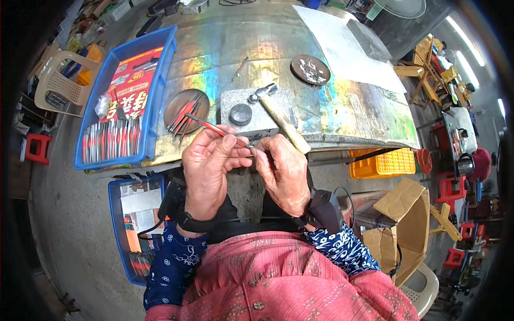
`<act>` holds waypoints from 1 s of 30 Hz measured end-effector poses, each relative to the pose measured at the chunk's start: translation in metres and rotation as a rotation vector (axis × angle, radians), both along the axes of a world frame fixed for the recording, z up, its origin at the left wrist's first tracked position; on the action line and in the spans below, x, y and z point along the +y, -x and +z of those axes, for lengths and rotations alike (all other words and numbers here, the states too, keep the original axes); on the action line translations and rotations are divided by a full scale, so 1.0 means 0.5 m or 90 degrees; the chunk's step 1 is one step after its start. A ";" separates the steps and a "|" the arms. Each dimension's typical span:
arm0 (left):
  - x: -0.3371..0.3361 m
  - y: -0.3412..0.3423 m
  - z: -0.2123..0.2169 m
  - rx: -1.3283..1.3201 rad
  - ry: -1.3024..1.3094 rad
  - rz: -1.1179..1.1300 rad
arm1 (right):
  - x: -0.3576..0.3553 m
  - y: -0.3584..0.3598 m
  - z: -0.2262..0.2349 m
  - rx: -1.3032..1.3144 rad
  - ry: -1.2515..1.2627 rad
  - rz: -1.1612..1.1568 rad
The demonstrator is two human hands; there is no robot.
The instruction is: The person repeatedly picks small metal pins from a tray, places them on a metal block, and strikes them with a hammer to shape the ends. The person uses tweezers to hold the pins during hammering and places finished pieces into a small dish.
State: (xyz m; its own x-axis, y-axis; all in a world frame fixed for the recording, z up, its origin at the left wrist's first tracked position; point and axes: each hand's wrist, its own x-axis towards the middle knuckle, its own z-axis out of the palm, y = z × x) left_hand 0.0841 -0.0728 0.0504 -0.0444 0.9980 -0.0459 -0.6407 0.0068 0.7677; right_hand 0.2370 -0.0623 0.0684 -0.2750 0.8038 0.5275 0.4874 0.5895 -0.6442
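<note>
At left, the blue tray (110,163) holds a packed row of rods (111,140), probably finished, while loose rods (183,119) in the brown bowl (172,105) on the worktop (206,53) look to be waiting, and the red rod (215,128) between the hands seems partway. The left hand (204,166), fingers curled, grasps that rod, which slants from the bowl side down to the right hand (285,175), back upward, wrist bent inward, its thumb and forefinger pinching the lower end, whose tip is hidden.
</note>
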 end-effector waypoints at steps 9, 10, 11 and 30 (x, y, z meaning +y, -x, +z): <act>0.058 0.032 -0.001 0.096 -0.058 0.040 | 0.036 -0.024 0.012 -0.079 -0.077 -0.047; 0.067 0.038 -0.001 0.123 -0.066 0.049 | 0.039 -0.032 0.014 -0.116 -0.088 -0.067; 0.076 0.042 -0.001 0.144 -0.078 0.057 | 0.043 -0.040 0.015 -0.152 -0.099 -0.087; 0.129 0.011 -0.013 0.393 -0.128 0.155 | 0.053 -0.094 -0.006 -0.308 0.074 -0.145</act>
State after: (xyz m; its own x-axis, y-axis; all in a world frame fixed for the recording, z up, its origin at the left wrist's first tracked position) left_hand 0.0787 -0.0084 0.0437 -0.2264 0.9428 0.2448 -0.0508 -0.2624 0.9636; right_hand 0.2840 -0.0358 0.0652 -0.2768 0.9167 0.2882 0.8509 0.3732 -0.3697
